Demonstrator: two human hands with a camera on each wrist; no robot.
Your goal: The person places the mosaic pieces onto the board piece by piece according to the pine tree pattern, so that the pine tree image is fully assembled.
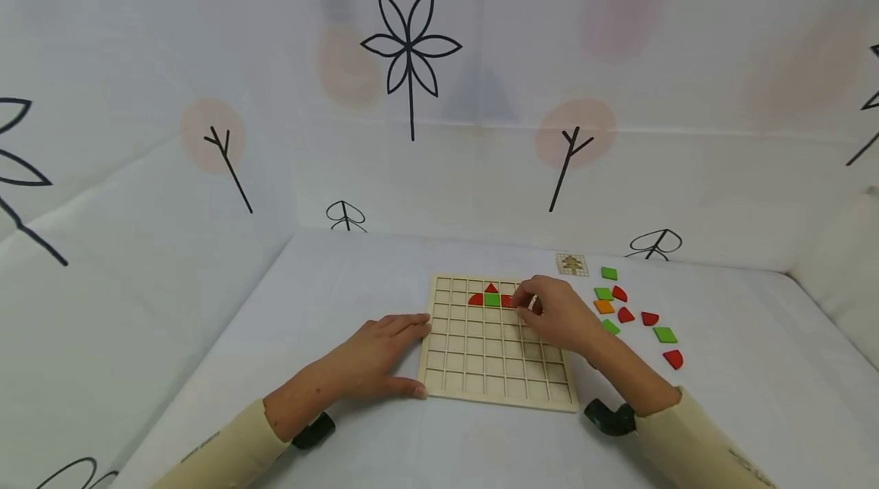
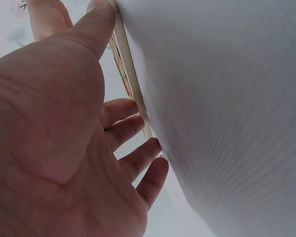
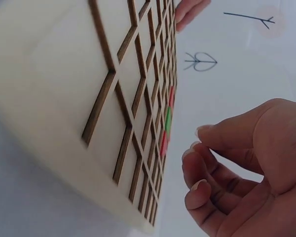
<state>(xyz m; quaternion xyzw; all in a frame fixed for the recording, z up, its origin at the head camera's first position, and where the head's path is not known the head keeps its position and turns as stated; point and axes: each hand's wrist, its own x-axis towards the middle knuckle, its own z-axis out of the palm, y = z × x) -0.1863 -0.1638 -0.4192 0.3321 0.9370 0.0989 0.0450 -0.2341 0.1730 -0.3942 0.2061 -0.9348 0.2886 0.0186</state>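
Note:
A wooden grid board (image 1: 501,400) lies on the table. In its upper rows are a red triangle (image 1: 491,288), a green square (image 1: 492,300), a red quarter-circle (image 1: 477,299) to its left and a red piece (image 1: 507,300) to its right, partly covered. My left hand (image 1: 374,355) touches the board's left edge with extended fingers and thumb; the left wrist view shows the fingertips (image 2: 147,148) along that edge. Over the upper right cells is my right hand (image 1: 559,313), close to the right red piece. Its fingers are loosely bent, and the right wrist view shows nothing between the fingertips (image 3: 191,153).
Right of the board lie several loose green squares (image 1: 664,335), several red quarter-circles (image 1: 674,358) and an orange square (image 1: 603,307). A small pattern card (image 1: 572,264) with a tree shape lies behind the board's right corner. White patterned cloth (image 1: 481,184) walls the table.

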